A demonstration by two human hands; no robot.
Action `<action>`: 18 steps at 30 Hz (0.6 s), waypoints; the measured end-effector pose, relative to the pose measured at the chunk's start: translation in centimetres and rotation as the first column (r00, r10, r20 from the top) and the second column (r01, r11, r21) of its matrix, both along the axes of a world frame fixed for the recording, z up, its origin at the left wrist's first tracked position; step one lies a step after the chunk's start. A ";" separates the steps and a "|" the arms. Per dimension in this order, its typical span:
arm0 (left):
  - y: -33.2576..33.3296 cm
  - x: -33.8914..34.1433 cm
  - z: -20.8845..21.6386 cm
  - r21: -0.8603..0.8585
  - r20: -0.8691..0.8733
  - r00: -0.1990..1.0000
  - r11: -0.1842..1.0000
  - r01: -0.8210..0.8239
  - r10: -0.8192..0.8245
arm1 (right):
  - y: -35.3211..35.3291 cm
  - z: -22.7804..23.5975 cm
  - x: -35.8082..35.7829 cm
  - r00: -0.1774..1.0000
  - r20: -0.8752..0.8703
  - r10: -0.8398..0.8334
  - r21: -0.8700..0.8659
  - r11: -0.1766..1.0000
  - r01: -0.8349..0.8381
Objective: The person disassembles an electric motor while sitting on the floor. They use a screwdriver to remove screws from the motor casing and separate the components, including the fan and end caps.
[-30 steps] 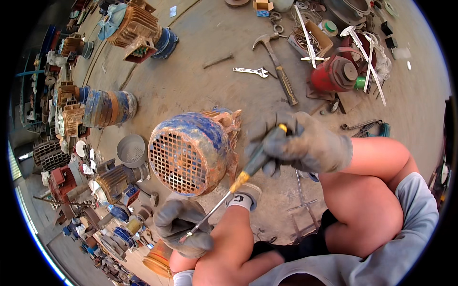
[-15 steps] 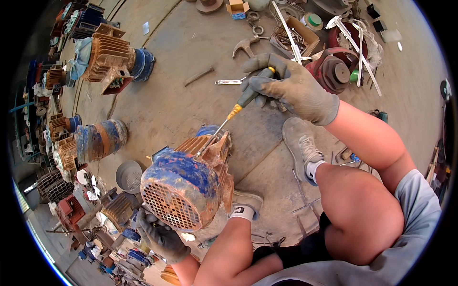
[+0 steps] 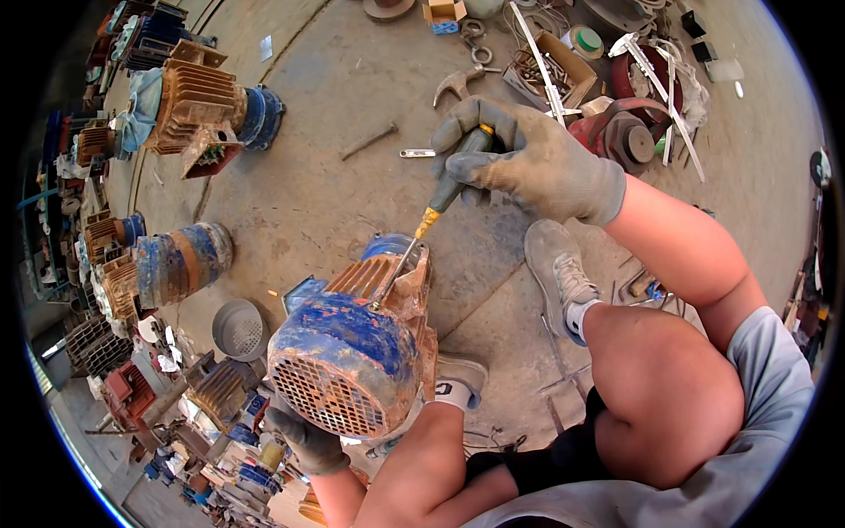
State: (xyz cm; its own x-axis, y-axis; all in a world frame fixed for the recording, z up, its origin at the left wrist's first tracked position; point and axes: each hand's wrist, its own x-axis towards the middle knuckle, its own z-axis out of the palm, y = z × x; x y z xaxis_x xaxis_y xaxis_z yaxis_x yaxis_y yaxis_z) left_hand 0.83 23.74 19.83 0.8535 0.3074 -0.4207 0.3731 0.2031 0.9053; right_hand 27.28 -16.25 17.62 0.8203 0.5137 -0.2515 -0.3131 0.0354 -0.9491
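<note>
A rusty electric motor (image 3: 348, 330) with a blue, flaking fan cover stands tilted on the floor before me, its perforated end facing me. My right hand (image 3: 532, 158), in a grey work glove, is closed around the green handle of a screwdriver (image 3: 446, 189) with a yellow collar. The screwdriver's shaft slants down to the cover's upper edge, where its tip meets a small fastener. My left hand (image 3: 310, 442), also gloved, grips the lower left rim of the fan cover; its fingertips are partly hidden behind it.
A claw hammer (image 3: 458, 85), a bolt (image 3: 370, 141) and a wrench (image 3: 417, 153) lie beyond the motor. At the upper right are a cardboard box of bolts (image 3: 554, 66) and calipers (image 3: 656, 79). More motors (image 3: 189, 106) stand left, beside a round perforated pan (image 3: 239, 328).
The motor has shifted slightly right and toward me. My left hand has moved in against its rim. My right hand has tilted the screwdriver a little more upright.
</note>
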 end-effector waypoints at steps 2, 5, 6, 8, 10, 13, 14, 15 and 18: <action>0.5 -0.9 0.0 -0.065 -0.052 0.999 0.998 0.001 -0.005 | -0.1 -0.2 0.7 0.998 0.048 0.037 0.032 0.999 -0.038; 1.3 -0.9 0.3 -0.057 -0.076 0.991 0.993 0.105 -0.109 | 0.0 0.7 2.0 0.962 0.239 0.135 -0.005 0.990 -0.138; 1.4 -0.4 0.8 -0.045 -0.079 0.984 0.986 0.159 -0.162 | 0.1 1.3 2.2 0.964 0.222 0.147 -0.015 0.989 -0.148; 1.2 0.4 1.5 0.015 -0.131 0.972 0.980 0.200 -0.197 | 0.4 2.5 2.6 0.968 0.185 0.169 -0.037 0.986 -0.165; 0.8 0.9 1.9 0.113 -0.222 0.963 0.977 0.181 -0.152 | 0.8 3.7 3.1 0.964 0.170 0.204 -0.176 0.969 -0.174; 0.5 1.5 1.8 0.150 -0.181 0.969 0.969 0.199 -0.171 | 1.4 3.9 3.2 0.962 0.160 0.222 -0.335 0.929 -0.159; 0.0 1.7 1.7 0.213 -0.167 0.977 0.963 0.168 -0.133 | 1.6 3.9 3.2 0.961 0.160 0.224 -0.381 0.912 -0.149; -0.7 1.8 1.5 0.275 -0.151 0.984 0.952 0.135 -0.096 | 1.3 3.5 3.2 0.966 0.123 0.226 -0.326 0.929 -0.176; -0.9 2.2 1.7 0.352 -0.151 0.982 0.922 0.161 -0.114 | 0.0 2.4 3.8 0.963 0.048 0.266 -0.283 0.928 -0.243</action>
